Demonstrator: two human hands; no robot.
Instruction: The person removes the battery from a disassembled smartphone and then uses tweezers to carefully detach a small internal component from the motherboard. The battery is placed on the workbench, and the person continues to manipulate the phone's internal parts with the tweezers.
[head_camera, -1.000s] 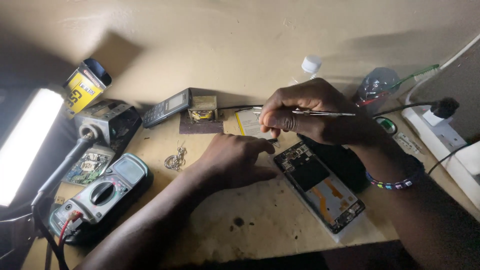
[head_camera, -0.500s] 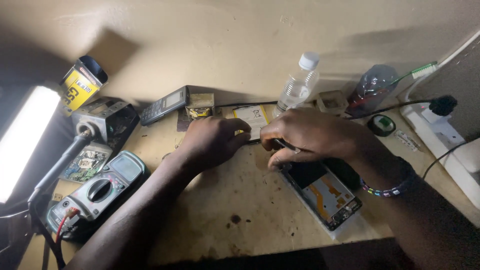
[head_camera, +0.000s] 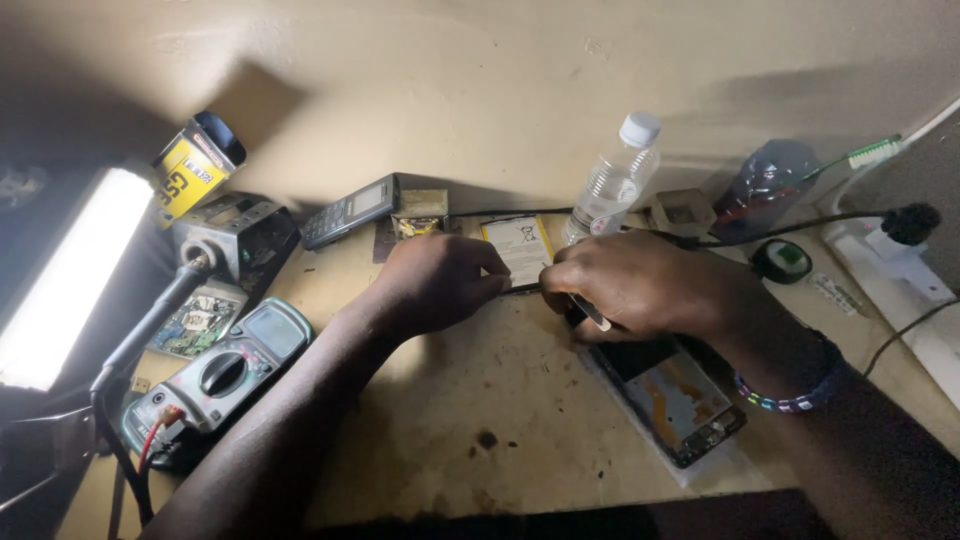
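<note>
My left hand rests on the workbench, fingertips at the edge of a flat white phone battery lying near the wall. My right hand is closed around thin metal tweezers, whose tip pokes out below the fingers. It hovers over the top end of an opened smartphone that lies face down with its insides showing. The two hands almost meet over the battery's lower edge, where a thin dark strip lies between them.
A digital multimeter with red lead sits at the left beside a bright lamp bar. A small keypad phone, a plastic water bottle, a circuit board, a yellow can and a white power strip line the back and right.
Both hands moved away from the opened smartphone toward the battery by the wall. The left hand shifted left and the right hand dropped lower, uncovering the water bottle behind it.
</note>
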